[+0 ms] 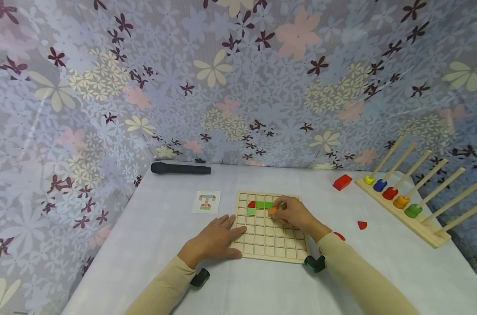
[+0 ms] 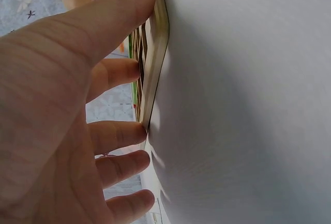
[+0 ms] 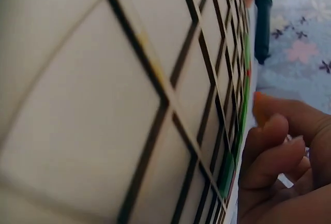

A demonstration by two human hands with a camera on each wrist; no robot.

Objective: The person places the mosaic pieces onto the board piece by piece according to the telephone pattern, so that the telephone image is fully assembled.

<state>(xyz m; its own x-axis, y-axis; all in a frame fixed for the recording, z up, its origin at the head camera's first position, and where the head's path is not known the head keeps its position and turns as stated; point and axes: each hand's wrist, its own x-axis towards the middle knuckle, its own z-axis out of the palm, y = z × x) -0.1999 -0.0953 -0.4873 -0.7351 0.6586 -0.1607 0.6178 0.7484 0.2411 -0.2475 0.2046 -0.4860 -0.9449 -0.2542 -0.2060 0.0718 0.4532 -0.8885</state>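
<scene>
A wooden grid board (image 1: 269, 240) lies on the table. My left hand (image 1: 216, 238) rests at its left edge with fingers spread, and the thumb (image 2: 137, 1) touches the board's rim in the left wrist view. Between thumb and fingers my right hand (image 1: 297, 214) pinches a small orange tile (image 1: 272, 211) over the board's upper rows. Near it in the grid sit a red rounded tile (image 1: 252, 204), a light green tile (image 1: 251, 211) and green tiles (image 1: 259, 204) in a row. My right fingers partly hide the row's right end.
A printed pattern card (image 1: 206, 202) lies left of the board, with a black microphone (image 1: 181, 168) behind it. To the right are a red block (image 1: 342, 182), a red quarter-round piece (image 1: 362, 225) and a peg rack (image 1: 403, 210) with coloured rings. Another red piece (image 1: 339, 236) shows beside my right sleeve.
</scene>
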